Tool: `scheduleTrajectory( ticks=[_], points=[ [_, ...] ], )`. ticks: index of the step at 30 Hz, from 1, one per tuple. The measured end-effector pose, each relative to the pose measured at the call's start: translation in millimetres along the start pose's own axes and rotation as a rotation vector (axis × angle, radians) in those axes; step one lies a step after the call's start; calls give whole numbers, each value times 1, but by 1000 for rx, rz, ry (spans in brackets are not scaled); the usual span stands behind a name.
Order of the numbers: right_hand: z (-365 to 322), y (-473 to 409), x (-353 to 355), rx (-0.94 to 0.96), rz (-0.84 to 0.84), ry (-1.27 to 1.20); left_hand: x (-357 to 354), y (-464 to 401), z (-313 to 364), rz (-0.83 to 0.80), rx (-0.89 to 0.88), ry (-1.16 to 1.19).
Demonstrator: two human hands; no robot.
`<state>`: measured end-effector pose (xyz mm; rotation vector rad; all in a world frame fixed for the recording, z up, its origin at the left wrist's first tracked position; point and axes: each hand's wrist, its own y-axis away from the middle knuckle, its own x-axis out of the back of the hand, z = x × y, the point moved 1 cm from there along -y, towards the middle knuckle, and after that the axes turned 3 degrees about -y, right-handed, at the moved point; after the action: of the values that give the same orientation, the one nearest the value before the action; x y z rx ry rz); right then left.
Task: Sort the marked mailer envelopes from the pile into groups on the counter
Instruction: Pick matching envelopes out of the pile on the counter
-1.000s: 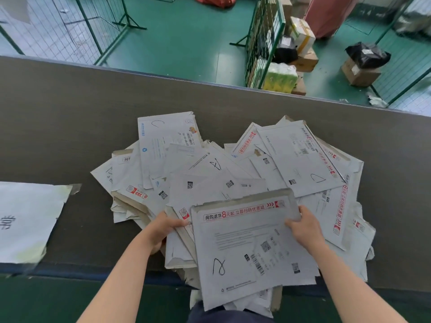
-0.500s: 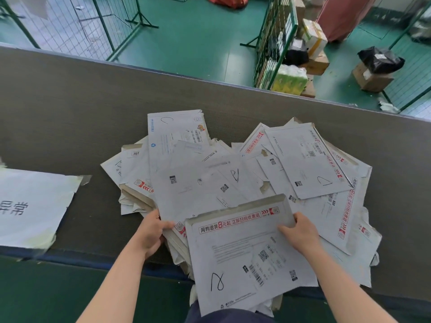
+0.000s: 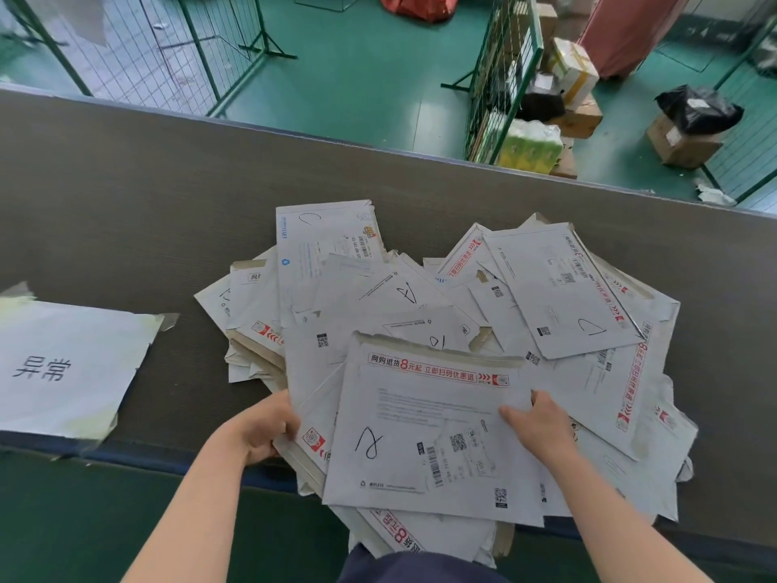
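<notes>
Both hands work the pile [image 3: 441, 313]: the right hand [image 3: 536, 429] pinches the right edge of the top envelope [image 3: 424, 431], long axis crosswise, nearest the body, while the left hand [image 3: 262, 429] grips lower envelopes at the pile's left edge.

White mailers on a dark grey-brown counter [image 3: 126, 195], green all around.

The top envelope [image 3: 429, 431] is white with a red printed banner, a black scrawled mark and black barcodes; the pile [image 3: 588, 321] under it shows more white, red chevron stripes, tan flap edges and one envelope with blue print [image 3: 319, 250]. A white sheet [image 3: 63, 363] carries black characters. Beyond it: a teal-green floor [image 3: 357, 77], green wire mesh racks [image 3: 500, 77], a black bag [image 3: 698, 109], and a yellow-green pack [image 3: 532, 147].
</notes>
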<state>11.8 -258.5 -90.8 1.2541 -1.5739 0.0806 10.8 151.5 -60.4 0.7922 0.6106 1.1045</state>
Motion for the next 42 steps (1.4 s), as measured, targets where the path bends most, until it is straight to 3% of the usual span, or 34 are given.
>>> scheduleTrajectory(
  ticks=[4, 10, 17, 20, 23, 26, 28, 31, 33, 36, 38, 40, 42],
  points=[
    [-6, 0, 1, 76, -84, 82, -3, -3, -6, 85, 28, 35],
    [-10, 0, -2, 270, -212, 223, -28, -3, -5, 238, -89, 60],
    [7, -28, 24, 258, -383, -112, -65, 27, -2, 424, -210, 182],
    [11, -42, 48, 280, -252, -206, -84, 35, 2, 525, -259, 275],
    [17, -72, 75, 332, -90, -5, -106, 41, -1, 639, -285, 351],
    [24, -97, 89, 373, -139, 354, -131, 49, -7, 704, -294, 426],
    [25, -100, 88, 407, -166, 449, -142, 53, -15, 728, -288, 467],
    [26, -89, 76, 484, -163, 409, -155, 54, -27, 768, -267, 534],
    [25, -81, 70, 565, -255, 336, -161, 54, -32, 779, -262, 578],
    [28, -74, 77, 496, -481, -77, -164, 54, -37, 787, -253, 638],
    [39, -85, 92, 391, -305, -240, -165, 54, -38, 795, -247, 652],
    [54, -104, 109, 293, -52, -201, -167, 52, -38, 804, -237, 647],
    [66, -119, 114, 224, 27, -105, -172, 48, -36, 804, -229, 621]
  ],
)
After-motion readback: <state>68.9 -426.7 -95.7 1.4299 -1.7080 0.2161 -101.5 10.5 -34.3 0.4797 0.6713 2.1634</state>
